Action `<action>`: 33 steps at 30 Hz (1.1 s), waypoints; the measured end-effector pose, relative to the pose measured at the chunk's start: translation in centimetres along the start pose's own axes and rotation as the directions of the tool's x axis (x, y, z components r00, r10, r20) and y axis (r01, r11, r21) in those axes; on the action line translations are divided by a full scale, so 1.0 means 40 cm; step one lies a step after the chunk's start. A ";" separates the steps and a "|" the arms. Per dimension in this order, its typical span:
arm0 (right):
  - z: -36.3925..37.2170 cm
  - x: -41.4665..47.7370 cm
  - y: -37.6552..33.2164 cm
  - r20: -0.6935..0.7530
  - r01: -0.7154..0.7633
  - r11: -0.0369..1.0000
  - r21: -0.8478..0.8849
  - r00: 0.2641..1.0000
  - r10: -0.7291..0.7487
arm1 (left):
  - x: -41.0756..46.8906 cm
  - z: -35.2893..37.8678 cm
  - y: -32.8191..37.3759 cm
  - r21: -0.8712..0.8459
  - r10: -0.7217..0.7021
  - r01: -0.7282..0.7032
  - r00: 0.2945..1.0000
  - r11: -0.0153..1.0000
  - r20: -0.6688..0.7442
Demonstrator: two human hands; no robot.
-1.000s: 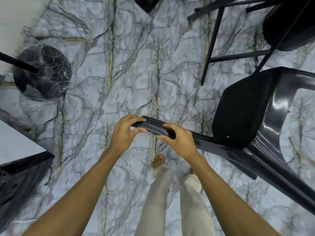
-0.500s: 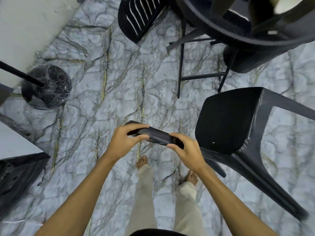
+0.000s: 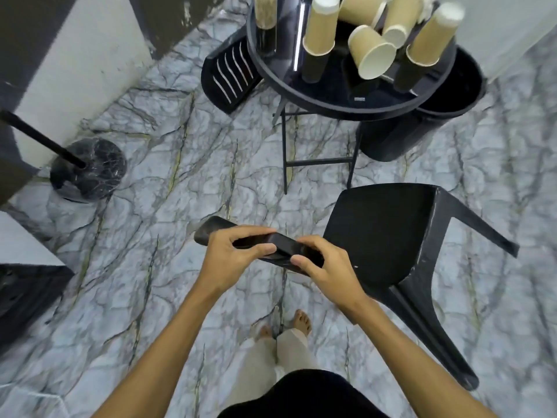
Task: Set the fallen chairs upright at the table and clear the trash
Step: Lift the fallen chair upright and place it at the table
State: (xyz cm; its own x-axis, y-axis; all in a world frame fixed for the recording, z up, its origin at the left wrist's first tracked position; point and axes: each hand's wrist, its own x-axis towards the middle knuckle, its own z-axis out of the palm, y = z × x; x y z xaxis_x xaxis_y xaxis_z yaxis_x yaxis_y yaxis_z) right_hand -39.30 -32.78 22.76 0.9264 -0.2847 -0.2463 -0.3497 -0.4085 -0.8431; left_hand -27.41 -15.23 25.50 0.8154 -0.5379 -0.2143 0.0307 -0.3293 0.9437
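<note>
A black plastic chair (image 3: 379, 236) is tilted in front of me, its seat facing left and its legs reaching right and down. My left hand (image 3: 232, 257) and my right hand (image 3: 325, 267) both grip the top rail of its backrest. Beyond it stands a round black table (image 3: 331, 95) carrying several tan paper cups (image 3: 370, 52), some upright and some tipped over. A second black chair (image 3: 232, 73) with a slotted back lies on the floor at the table's left.
A black bin (image 3: 422, 128) sits under the table's right side. A dark marble lamp base (image 3: 87, 173) with a pole stands at left near a white wall. Dark furniture (image 3: 27, 291) juts in at lower left. My bare feet (image 3: 286, 324) are on marble floor.
The chair has swung up from lying low toward upright while both hands keep hold of the backrest. My view has lifted, bringing the tabletop, cups and bin into sight.
</note>
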 end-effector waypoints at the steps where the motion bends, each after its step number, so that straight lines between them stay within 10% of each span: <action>1: -0.020 -0.024 -0.005 -0.008 0.007 1.000 0.009 1.000 -0.007 | -0.015 0.022 0.020 -0.003 0.013 -0.013 1.000 1.000 0.009; 10: -0.150 -0.209 -0.005 -0.176 0.046 0.998 0.032 0.984 -0.039 | -0.104 0.113 0.120 0.033 0.084 -0.095 0.966 0.995 0.245; 24: -0.334 -0.408 0.001 -0.218 0.205 0.979 0.019 0.956 -0.196 | -0.278 0.336 0.208 0.078 0.142 -0.149 0.986 0.986 0.081; 33: -0.557 -0.655 0.158 -0.399 0.212 0.970 0.116 0.904 -0.150 | -0.426 0.615 0.345 0.219 0.297 -0.356 0.918 0.908 0.264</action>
State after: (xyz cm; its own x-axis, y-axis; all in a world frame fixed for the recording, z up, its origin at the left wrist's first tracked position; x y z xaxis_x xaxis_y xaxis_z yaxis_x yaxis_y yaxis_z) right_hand -68.90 -47.23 34.53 0.8346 -0.5427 0.0944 -0.1270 -0.3564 -0.9257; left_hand -55.11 -29.68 35.98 0.6048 -0.7962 0.0167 -0.3891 -0.2771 0.8785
